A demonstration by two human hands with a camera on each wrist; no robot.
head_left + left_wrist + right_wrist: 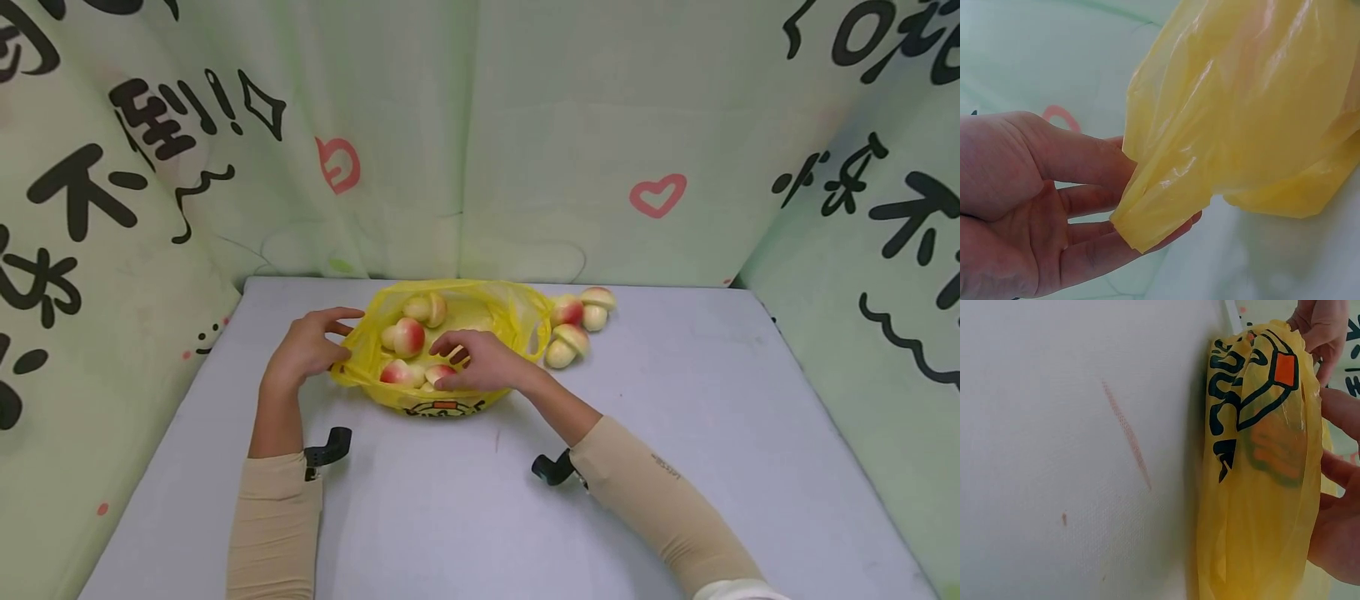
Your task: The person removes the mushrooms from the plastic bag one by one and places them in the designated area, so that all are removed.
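A yellow plastic bag (382,398) lies on the table with its mouth spread wide. Inside it are several toy mushrooms, among them a red-capped mushroom (408,337) and a pale mushroom (426,309). My left hand (303,348) is at the bag's left edge; in the left wrist view its fairly straight fingers (1094,253) lie behind a corner of the film. Over the bag's mouth, my right hand (483,362) has loosely bent fingers, with nothing visibly gripped. Its thumb is beside a reddish mushroom (438,372). The bag wall hides part of this hand in the right wrist view.
Just right of the bag, touching or nearly so, are three more toy mushrooms: a red-capped one (567,311), a tall pale one (596,307) and a nearer one (567,345). A white table (450,517) carries everything. Printed curtains (540,167) enclose its back and sides.
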